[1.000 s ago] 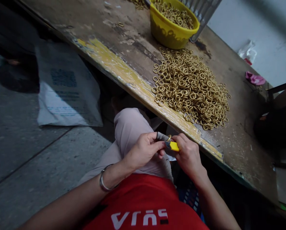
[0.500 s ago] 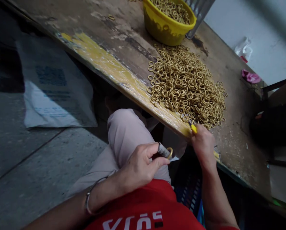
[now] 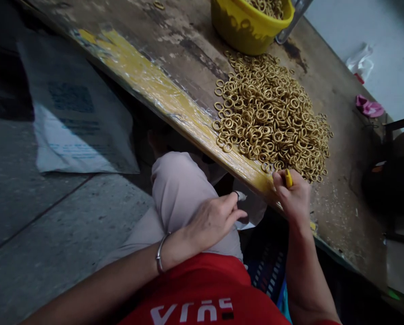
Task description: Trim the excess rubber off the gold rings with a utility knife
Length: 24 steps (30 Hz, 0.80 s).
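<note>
Over my lap is my left hand [image 3: 218,219], its index fingertip wrapped in a grey-white cover; thumb and index finger are apart and no ring shows between them. My right hand [image 3: 294,194] is closed round a small yellow-handled tool [image 3: 289,178] at the table's front edge, beside the near end of a heap of gold rings [image 3: 272,113]. The tool's tip is hidden. Behind the heap stands a yellow basin [image 3: 249,29] with more gold rings in it.
The wooden table [image 3: 188,58] has a yellow, plastic-wrapped front edge. A pink cloth [image 3: 369,107] lies at its far right side, near a white plastic bag [image 3: 360,63]. On the floor at left stands a large white sack [image 3: 83,131]. A blue basket [image 3: 267,266] is below the table.
The gold ring at my left fingertips is gone from view, and that hand has turned palm down. My right hand has shifted slightly right, its tool now more upright. The view has shifted a little.
</note>
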{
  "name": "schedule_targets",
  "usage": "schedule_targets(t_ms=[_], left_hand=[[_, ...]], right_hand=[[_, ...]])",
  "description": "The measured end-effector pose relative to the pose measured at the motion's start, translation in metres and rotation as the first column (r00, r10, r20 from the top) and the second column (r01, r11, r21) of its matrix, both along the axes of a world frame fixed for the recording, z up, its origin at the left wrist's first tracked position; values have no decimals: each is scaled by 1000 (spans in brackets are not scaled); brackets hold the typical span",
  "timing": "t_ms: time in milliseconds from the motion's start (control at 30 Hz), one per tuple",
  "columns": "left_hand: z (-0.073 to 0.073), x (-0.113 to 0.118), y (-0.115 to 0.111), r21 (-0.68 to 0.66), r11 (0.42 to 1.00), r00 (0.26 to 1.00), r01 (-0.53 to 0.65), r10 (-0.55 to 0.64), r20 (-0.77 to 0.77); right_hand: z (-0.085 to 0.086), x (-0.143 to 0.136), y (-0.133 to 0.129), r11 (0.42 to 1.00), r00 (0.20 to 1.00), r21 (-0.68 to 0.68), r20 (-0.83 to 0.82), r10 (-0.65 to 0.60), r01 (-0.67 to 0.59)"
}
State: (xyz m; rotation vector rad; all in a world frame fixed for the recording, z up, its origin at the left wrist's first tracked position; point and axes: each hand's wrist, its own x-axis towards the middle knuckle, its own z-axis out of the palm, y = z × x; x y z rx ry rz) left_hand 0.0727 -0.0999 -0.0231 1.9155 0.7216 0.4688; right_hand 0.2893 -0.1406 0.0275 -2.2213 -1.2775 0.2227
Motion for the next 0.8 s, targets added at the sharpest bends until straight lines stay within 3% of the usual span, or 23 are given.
schedule_targets(t_ms=[33,67,100,167,267,333,400,467,500,567,633,667,733,800], left_hand=[[0,0,1,-43,996,994,-72,75,73],[0,0,2,-101,986,980,-130,143,141],[1,-1,3,-162,973,962,-163,193,194],[5,-2,6,-257,951,941,-171,235,244],[10,-5,9,-301,940,943,-160,236,235],[12,-7,10,-320,936,947,-148,227,225],[13,-10,10,-365,922,951,-127,218,220],[14,-12,11,-437,894,954,-102,213,212],[15,-13,11,-483,871,953,-88,214,212],[17,-14,12,-586,807,947,-66,237,219],[19,-14,12,-679,732,934,-65,284,216],[20,-13,11,-713,697,929,-75,309,205],[21,-12,10,-760,643,922,-96,345,175],[22,-10,8,-786,610,918,-102,362,162]], right_hand=[[2,-5,-2,1000,975,3,-223,6,-5],[4,-11,-4,1000,893,-6,-451,12,-17],[4,-17,-5,999,763,-22,-646,12,-34],[1,-30,-7,997,483,-47,-876,-14,-56],[-5,-45,-6,991,205,-94,-976,-73,-94],[-8,-51,-4,984,101,-114,-990,-100,-140],[-8,-54,-2,976,61,-120,-992,-110,-183],[-6,-56,-3,971,103,-122,-989,-102,-207],[-4,-58,-4,969,170,-119,-982,-83,-215],[0,-60,-9,970,436,-91,-900,17,-226],[3,-63,-17,962,756,-40,-628,185,-269],[3,-65,-21,951,859,-29,-439,265,-308],[2,-67,-29,924,924,-65,-106,369,-376],[-1,-70,-34,907,909,-152,86,408,-393]])
